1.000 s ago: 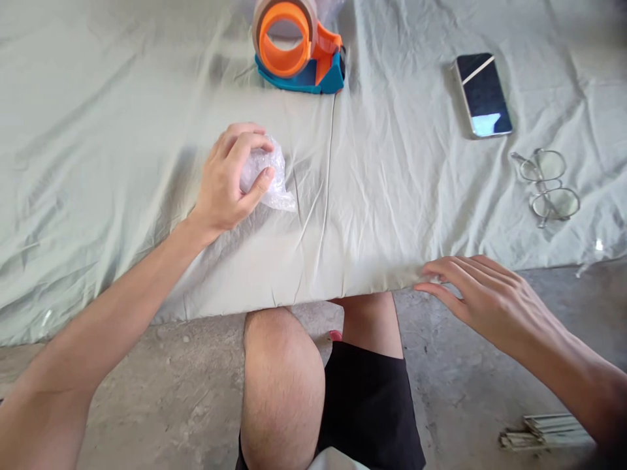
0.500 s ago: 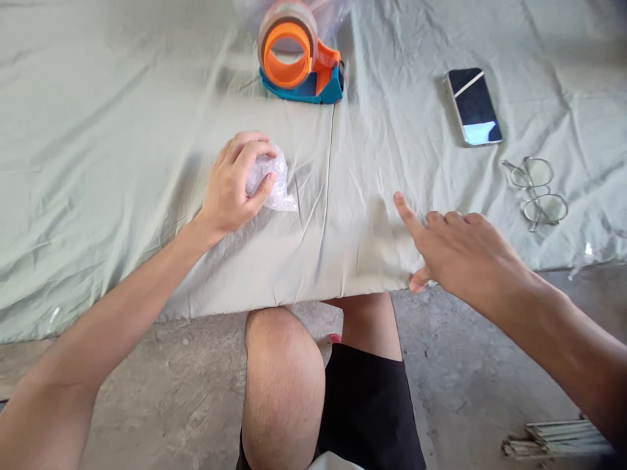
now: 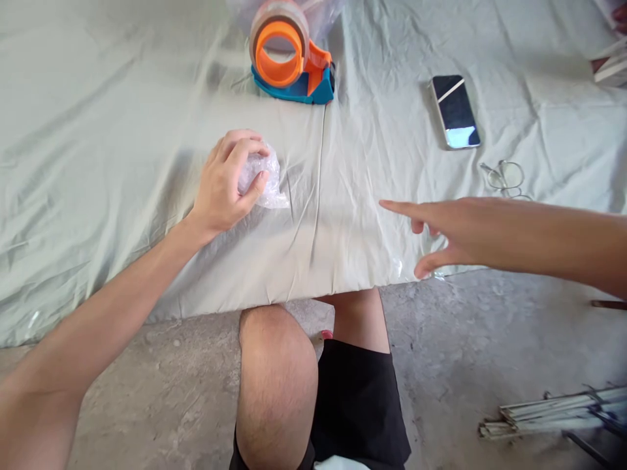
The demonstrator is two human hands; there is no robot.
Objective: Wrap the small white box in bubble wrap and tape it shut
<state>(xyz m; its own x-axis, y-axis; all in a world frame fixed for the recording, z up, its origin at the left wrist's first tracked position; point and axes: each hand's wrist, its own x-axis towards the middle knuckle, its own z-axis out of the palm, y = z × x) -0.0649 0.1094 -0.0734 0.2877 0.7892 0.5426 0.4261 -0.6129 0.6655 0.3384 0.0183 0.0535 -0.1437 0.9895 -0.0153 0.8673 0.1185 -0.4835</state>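
Observation:
My left hand (image 3: 223, 186) is curled around a crumpled wad of clear bubble wrap (image 3: 259, 179), pressing it onto a pale green cloth (image 3: 122, 163) spread on the floor. My right hand (image 3: 438, 228) hovers over the cloth's near edge, index finger stretched to the left and thumb apart, holding nothing. An orange and blue tape dispenser (image 3: 289, 59) stands further back, beyond the left hand.
A smartphone (image 3: 455, 111) lies screen up at the right on the cloth, with a pair of glasses (image 3: 504, 176) just beyond my right forearm. Bare concrete floor (image 3: 465, 339) is in front, my knees (image 3: 277, 365) over it. A bundle of flat strips (image 3: 553, 414) lies at lower right.
My right hand rose from the cloth's edge and moved up and left, index finger extending. The left hand stayed on the bubble wrap. The view shifted slightly right.

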